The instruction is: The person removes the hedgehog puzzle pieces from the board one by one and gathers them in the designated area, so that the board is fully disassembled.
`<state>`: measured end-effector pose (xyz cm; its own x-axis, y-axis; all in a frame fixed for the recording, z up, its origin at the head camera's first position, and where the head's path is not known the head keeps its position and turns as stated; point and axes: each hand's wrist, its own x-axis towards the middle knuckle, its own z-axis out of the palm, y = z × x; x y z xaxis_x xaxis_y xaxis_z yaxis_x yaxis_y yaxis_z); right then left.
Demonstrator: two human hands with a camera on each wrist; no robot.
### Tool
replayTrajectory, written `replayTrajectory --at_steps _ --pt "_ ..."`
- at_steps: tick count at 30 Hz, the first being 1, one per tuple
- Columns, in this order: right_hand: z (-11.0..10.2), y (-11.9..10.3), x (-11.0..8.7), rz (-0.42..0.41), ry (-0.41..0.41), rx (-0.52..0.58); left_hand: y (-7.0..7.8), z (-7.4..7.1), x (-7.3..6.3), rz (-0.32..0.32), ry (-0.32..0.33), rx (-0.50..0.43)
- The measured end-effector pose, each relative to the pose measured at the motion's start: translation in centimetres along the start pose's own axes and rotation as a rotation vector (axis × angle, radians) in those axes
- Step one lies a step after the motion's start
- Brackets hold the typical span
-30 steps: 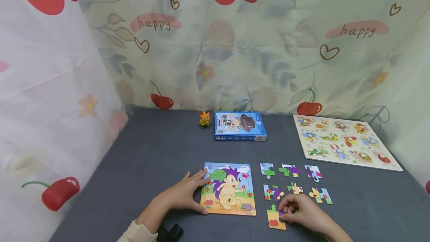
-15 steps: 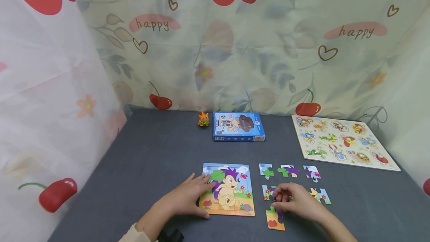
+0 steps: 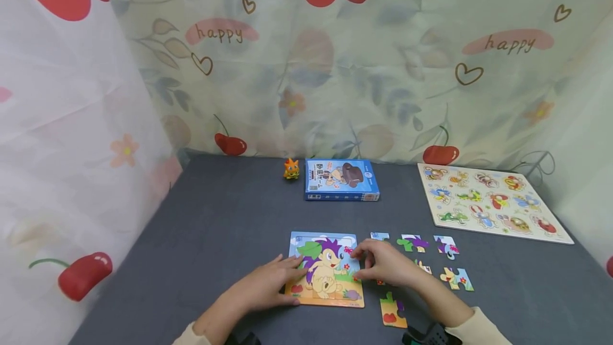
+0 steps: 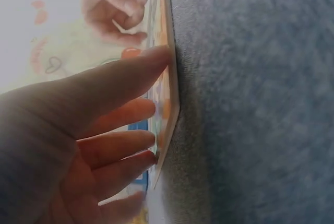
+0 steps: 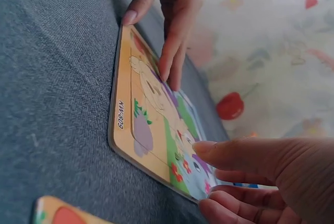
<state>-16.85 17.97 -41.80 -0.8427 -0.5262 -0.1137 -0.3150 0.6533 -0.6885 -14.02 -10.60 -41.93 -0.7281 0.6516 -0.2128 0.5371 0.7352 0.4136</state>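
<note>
A square hedgehog puzzle board lies flat near the front of the table. My left hand rests at its left side, thumb at the edge and fingers reaching over the picture. At the board's right side is my right hand, its fingers bent and parted from the thumb, with no piece visible between them. In the right wrist view, the right thumb is above the picture. Loose puzzle pieces lie right of the board, including one with a red shape and a purple-and-green one. The right hand and forearm partly cover several pieces.
Farther back stand a blue box and a small orange figurine. A large white board with insect pictures lies at the right rear. Printed cloth hangs behind the dark table.
My right hand has moved left and away from me, from above the loose pieces to the board's right edge. The left hand stays at the board with little shift.
</note>
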Motion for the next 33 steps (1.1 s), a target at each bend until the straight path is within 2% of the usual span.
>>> replayTrajectory --at_steps 9,17,33 --pt "0.9 -0.9 1.7 -0.059 -0.066 0.007 0.3 0.0 -0.1 -0.023 -0.007 0.003" --pt "2.3 -1.8 2.4 -0.061 -0.147 0.072 0.4 0.0 -0.1 -0.023 -0.008 -0.012" --pt "3.1 -2.6 2.3 -0.023 -0.123 0.117 0.4 0.1 -0.3 -0.004 0.027 -0.013"
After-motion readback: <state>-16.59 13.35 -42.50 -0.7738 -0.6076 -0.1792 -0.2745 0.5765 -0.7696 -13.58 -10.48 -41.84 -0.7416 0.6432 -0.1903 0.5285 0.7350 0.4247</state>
